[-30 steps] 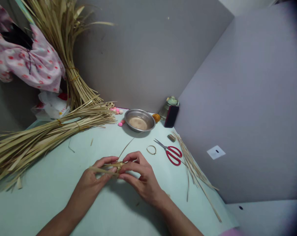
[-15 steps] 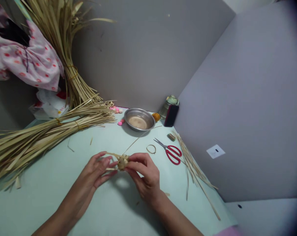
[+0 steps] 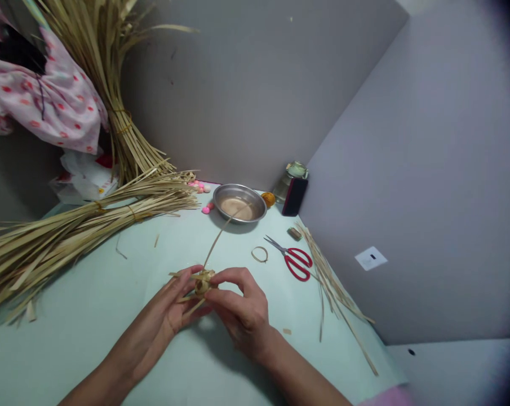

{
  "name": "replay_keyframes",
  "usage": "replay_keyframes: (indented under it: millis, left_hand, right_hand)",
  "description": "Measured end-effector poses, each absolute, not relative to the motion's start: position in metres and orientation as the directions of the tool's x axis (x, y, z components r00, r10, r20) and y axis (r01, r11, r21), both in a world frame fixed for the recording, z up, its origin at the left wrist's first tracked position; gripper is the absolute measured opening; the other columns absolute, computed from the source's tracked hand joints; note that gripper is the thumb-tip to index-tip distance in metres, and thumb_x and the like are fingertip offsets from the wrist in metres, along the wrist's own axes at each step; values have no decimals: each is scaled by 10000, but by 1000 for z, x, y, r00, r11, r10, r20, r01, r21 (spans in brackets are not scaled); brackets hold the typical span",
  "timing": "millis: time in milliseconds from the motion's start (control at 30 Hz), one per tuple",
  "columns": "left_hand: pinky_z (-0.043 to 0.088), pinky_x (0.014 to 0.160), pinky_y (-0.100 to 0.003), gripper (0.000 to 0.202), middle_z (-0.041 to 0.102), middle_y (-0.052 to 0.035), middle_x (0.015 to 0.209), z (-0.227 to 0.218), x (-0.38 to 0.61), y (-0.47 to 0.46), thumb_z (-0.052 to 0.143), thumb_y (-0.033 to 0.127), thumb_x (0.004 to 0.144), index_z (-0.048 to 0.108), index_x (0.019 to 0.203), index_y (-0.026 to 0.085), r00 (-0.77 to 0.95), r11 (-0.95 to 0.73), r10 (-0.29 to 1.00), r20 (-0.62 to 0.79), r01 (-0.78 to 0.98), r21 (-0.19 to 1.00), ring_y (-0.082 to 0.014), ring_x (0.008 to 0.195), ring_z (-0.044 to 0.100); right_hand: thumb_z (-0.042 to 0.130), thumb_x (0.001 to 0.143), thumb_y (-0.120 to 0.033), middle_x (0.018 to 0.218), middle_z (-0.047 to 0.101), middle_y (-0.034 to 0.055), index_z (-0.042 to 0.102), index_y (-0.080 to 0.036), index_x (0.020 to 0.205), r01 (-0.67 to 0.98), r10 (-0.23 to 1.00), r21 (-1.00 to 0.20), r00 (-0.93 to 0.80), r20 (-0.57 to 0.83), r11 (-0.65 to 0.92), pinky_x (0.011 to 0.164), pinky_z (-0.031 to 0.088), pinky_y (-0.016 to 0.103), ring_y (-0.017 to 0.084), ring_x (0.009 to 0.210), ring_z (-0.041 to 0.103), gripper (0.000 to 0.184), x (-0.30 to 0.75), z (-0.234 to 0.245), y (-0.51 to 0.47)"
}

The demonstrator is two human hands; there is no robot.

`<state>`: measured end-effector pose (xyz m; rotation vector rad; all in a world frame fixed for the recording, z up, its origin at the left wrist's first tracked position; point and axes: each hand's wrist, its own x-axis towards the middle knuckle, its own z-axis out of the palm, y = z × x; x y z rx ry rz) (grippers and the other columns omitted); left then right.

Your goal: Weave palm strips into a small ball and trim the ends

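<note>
A small ball woven from flat straw strips (image 3: pixel 203 285) is between my hands, above the table. My right hand (image 3: pixel 244 310) pinches its right side with thumb and index finger. Around its left side curve the fingers of my left hand (image 3: pixel 176 304), with loose strip ends passing between them. One long straw strip (image 3: pixel 216 242) runs up from the ball towards the metal bowl (image 3: pixel 261 212). Red-handled scissors (image 3: pixel 295 260) lie to the right, blades apart, beside a small straw ring (image 3: pixel 259 255).
Straw bundles (image 3: pixel 89 223) cover the left side. Thin strips (image 3: pixel 335 293) lie along the right edge. At the back are pink beads (image 3: pixel 205 210), a yellow-brown roll (image 3: pixel 268 198), a phone (image 3: pixel 295 197) and a glass jar (image 3: pixel 283 183). Grey walls stand behind and right.
The ball has shifted slightly left and down and has been turned. My left fingers have closed in around it. The long strip has swung, its far end now over the bowl.
</note>
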<state>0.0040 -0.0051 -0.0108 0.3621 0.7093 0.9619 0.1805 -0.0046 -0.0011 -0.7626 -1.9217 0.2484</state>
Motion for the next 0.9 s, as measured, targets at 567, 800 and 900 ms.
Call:
replay_keyframes:
  millis: [567,800,900]
  left_hand:
    - [582,837,-247,426,794,-28,996,0,-4,0,723,271,908,604,1316,276,260,418,908,-328,-558,717,-161,940,718]
    - [560,797,-228,471,786,-3,1000,1,-5,1,735,293,894,582,1339,317,223,395,919,-327,-502,770,-146,878,701]
    - [548,777,-218,499,779,0,996,1,-6,2,758,300,872,585,1339,324,210,394,919,-333,-492,776,-142,851,694]
  right_hand:
    - [691,927,-158,1025,698,100,739,-180,1070,371,628,-514,-330,705,773,823,573,315,190,943,668,152,175,11,-8]
    - [702,922,-178,973,724,93,731,-168,978,343,608,-503,-391,692,793,779,538,311,185,874,648,64,176,13,-11]
    - [690,934,-199,939,719,89,720,-163,931,308,660,-585,-409,631,750,788,519,314,182,859,641,48,175,15,-11]
